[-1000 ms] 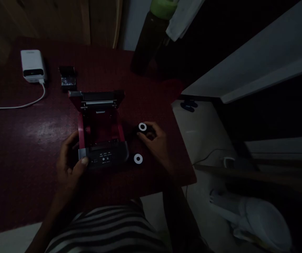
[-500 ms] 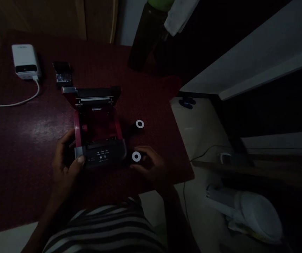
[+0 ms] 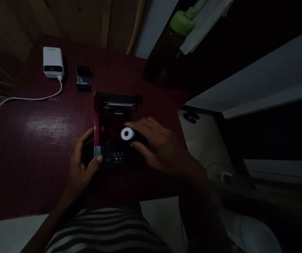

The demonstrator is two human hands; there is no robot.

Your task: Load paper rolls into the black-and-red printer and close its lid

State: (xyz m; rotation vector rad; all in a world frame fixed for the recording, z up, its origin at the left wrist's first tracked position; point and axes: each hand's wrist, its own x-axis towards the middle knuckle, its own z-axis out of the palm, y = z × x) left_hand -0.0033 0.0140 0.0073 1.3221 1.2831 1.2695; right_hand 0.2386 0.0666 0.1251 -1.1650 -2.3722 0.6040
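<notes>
My right hand [image 3: 155,144] is closed around a dark roll [image 3: 127,134], gripped between thumb and fingers, its white ringed end projecting just left of the fingertips. In view, the roll overlaps the right side of the open red-and-black printer [image 3: 96,130]; whether the two touch, I cannot tell. My left hand [image 3: 84,167] grips the printer's left front corner, thumb on the front panel [image 3: 116,157]. The printer rests on the table [image 3: 45,151], lid [image 3: 119,99] raised.

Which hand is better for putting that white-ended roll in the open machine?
Probably the right hand. It holds the white-ended roll, which appears over the open machine. The left hand grips the machine's near left corner, so it seems better placed for steadying.
</notes>
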